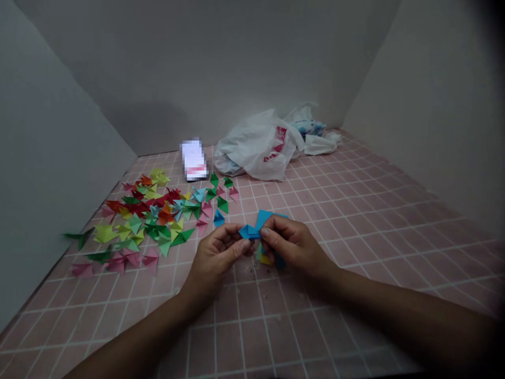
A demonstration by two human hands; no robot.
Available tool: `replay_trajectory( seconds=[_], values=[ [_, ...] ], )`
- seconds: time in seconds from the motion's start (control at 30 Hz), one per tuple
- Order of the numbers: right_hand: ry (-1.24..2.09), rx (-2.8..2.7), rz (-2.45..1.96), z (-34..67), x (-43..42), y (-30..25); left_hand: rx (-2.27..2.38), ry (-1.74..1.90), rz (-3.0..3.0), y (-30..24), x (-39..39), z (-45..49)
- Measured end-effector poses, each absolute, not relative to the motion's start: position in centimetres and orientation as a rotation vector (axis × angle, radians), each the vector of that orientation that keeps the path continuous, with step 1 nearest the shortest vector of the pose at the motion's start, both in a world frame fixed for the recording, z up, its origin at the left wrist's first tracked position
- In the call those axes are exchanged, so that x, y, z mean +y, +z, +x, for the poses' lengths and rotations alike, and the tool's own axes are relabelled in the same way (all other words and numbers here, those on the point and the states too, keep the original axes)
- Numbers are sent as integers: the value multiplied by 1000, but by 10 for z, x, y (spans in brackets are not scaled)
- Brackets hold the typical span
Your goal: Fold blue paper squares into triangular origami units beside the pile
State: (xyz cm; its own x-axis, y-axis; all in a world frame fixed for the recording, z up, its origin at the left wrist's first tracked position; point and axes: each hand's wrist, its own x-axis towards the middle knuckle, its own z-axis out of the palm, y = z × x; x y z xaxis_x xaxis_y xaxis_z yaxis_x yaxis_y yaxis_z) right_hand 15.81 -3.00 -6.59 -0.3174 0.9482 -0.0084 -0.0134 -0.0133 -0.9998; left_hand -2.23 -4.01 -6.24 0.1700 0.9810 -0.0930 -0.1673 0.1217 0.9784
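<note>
A small piece of folded blue origami paper (249, 231) is held between both hands, just above the tiled surface. My left hand (221, 250) is closed on its left end, thumb in front and fingers behind. My right hand (290, 239) pinches the right end between thumb and fingertips. Beneath and behind my right hand lie flat sheets of blue paper (268, 215), with a yellow sheet (264, 258) and a pale green edge showing below. Left of the hands, a finished-looking blue folded paper piece (218, 218) rests on the surface.
Many coloured origami pieces (158, 230) lie spread over the left side. Behind them a phone (194, 158) leans upright with a lit, blurred screen. White plastic bags (256, 147) sit at the back. Grey walls (244, 63) enclose the pink tiled surface (355, 226) on three sides.
</note>
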Motion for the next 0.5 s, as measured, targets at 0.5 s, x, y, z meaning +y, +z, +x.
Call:
replay_trajectory(
  seconds=[0.5],
  values=[
    [1658, -1535, -956, 157, -31, -62, 1114, 1238, 1139, -58, -44, -20]
  ],
)
